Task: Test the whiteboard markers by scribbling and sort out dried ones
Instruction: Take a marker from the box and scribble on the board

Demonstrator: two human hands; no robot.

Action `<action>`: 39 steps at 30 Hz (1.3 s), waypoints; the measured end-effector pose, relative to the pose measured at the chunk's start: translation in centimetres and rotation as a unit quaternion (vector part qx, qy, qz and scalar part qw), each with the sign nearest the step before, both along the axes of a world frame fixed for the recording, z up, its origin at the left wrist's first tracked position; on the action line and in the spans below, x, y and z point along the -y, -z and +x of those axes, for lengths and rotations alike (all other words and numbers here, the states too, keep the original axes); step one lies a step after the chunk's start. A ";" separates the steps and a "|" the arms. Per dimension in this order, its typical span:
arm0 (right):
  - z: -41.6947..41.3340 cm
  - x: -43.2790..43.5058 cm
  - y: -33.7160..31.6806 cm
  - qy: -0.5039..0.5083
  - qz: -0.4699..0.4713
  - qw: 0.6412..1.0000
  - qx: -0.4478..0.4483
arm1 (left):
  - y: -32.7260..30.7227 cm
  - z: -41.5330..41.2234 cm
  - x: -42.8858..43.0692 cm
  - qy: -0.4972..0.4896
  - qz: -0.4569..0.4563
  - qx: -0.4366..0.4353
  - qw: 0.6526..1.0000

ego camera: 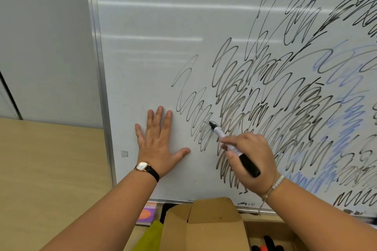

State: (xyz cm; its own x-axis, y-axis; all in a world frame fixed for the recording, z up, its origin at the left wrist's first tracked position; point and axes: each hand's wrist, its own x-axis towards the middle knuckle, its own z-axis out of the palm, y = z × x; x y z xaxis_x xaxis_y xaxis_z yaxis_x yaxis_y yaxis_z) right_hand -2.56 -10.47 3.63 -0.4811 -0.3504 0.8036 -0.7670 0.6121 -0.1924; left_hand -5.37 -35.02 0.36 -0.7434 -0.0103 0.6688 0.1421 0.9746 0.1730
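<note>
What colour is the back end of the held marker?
Black, on the marker; clearest in the head view.

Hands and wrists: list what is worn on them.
Left hand: bare, with a gold-cased, white-faced watch on a dark strap at the wrist. Right hand: bare, with a pale beaded bracelet trailing a thin cord. No sleeves show.

Single view, head-worn, wide-angle (straight edges bow near the margins). Faces forward and down, close onto the white aluminium-framed whiteboard (142, 57), which fills most of the frame. Open brown cardboard box (206, 228) at bottom edge, pale wooden tabletop (51, 169) lower left.
</note>
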 end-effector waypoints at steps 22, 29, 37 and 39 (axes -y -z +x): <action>0.5 4.4 0.3 -0.053 0.158 0.985 0.041 | 1.9 0.5 2.3 -0.046 -0.022 0.013 0.999; -0.1 6.1 -1.4 -0.054 0.008 0.998 0.026 | 2.2 0.6 2.4 -0.046 -0.008 0.023 0.999; 0.3 4.8 1.1 -0.081 -0.005 0.994 0.072 | 2.1 0.6 2.2 -0.034 0.006 0.024 0.999; 0.8 4.4 2.3 -0.078 0.073 0.988 0.109 | 2.1 0.7 2.3 -0.032 0.004 0.027 0.999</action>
State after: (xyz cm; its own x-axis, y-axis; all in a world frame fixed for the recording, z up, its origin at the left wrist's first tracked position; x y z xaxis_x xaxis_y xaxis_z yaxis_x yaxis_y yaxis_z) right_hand -1.81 -14.83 1.31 -0.5672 -0.5395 0.6223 -0.8050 0.5227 -0.2806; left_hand -4.66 -37.30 -1.78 -0.7755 -0.0644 0.6281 0.0704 0.9798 0.1874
